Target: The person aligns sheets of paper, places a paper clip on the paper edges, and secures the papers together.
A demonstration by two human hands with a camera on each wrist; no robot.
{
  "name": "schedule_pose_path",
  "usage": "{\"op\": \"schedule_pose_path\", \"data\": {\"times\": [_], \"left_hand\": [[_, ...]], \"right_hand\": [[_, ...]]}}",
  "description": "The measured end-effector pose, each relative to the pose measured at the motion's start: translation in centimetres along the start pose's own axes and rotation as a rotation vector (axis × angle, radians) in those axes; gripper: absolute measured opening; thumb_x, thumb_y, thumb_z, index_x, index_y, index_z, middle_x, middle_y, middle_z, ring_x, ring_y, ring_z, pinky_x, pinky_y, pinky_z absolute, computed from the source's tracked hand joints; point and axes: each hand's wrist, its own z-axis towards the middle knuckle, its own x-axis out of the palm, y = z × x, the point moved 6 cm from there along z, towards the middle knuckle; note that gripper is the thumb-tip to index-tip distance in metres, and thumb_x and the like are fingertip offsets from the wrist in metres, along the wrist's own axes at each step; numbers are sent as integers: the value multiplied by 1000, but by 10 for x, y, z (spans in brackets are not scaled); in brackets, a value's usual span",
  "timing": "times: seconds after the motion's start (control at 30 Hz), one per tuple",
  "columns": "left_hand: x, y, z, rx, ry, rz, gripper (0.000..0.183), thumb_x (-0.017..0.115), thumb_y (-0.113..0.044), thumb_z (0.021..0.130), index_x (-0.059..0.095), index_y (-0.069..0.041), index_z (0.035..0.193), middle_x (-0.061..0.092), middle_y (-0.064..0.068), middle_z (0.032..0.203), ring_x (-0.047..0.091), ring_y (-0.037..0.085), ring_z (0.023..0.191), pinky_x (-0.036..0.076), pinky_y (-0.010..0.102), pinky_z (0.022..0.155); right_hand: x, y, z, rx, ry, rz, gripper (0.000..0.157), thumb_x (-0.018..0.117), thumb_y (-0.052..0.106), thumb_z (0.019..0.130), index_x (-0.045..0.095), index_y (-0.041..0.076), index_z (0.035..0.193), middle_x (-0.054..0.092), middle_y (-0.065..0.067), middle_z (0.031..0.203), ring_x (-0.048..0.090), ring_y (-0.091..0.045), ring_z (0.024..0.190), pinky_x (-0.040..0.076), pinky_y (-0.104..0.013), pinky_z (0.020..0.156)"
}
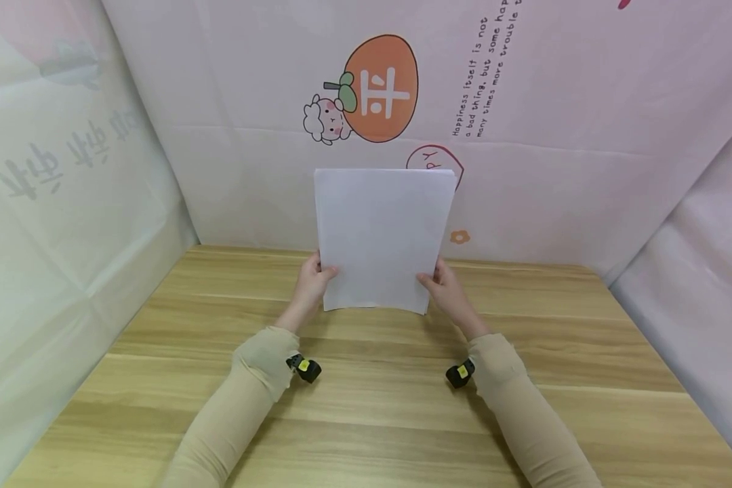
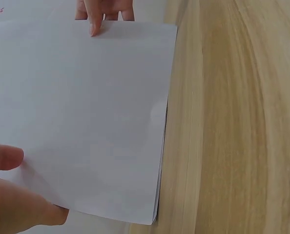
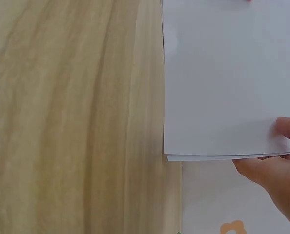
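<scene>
A stack of white paper [image 1: 381,234] is held up, facing the head camera, near the table's far edge. My left hand [image 1: 311,281] grips its left side, thumb on the front face and the other fingers behind. On the opposite side my right hand [image 1: 448,288] pinches the stack the same way. In the left wrist view the paper [image 2: 91,112] shows slightly offset sheet edges at one corner. The right wrist view shows a lower sheet sticking out a little beneath the top of the paper [image 3: 223,87]. Fingers behind the stack are partly hidden.
The wood-grain table [image 1: 366,420] spreads below both forearms. Behind it hangs a pale printed cloth [image 1: 250,169] with an orange fruit drawing [image 1: 381,88] and lettering. More pale cloth [image 1: 695,257] borders the right side, and similar cloth [image 1: 67,224] the left.
</scene>
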Motion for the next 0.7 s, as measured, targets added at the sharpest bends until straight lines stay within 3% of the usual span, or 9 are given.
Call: {"op": "schedule_pose_path", "data": {"times": [0.13, 0.43, 0.7], "left_hand": [[2, 0, -1, 16, -11, -22, 42, 48, 4, 92, 45, 2, 134, 49, 19, 136, 47, 33, 126, 35, 48, 107], [7, 0, -4, 55, -25, -56, 44, 44, 7, 92, 42, 3, 136, 49, 21, 136, 47, 34, 126, 36, 47, 107], [13, -4, -6, 90, -52, -49, 48, 42, 10, 90, 40, 2, 137, 47, 20, 138, 44, 32, 130, 29, 43, 112]], "right_hand": [[1, -4, 0, 12, -14, 1, 45, 48, 5, 98, 34, -1, 140, 49, -25, 134, 51, -38, 120, 44, -51, 97], [4, -3, 1, -32, -75, 55, 43, 46, -4, 96, 32, -7, 137, 45, -30, 133, 48, -43, 122, 42, -53, 99], [4, -3, 4, -72, -130, 103, 40, 43, -9, 95, 35, -7, 134, 45, -27, 134, 47, -38, 123, 38, -51, 103]]}}
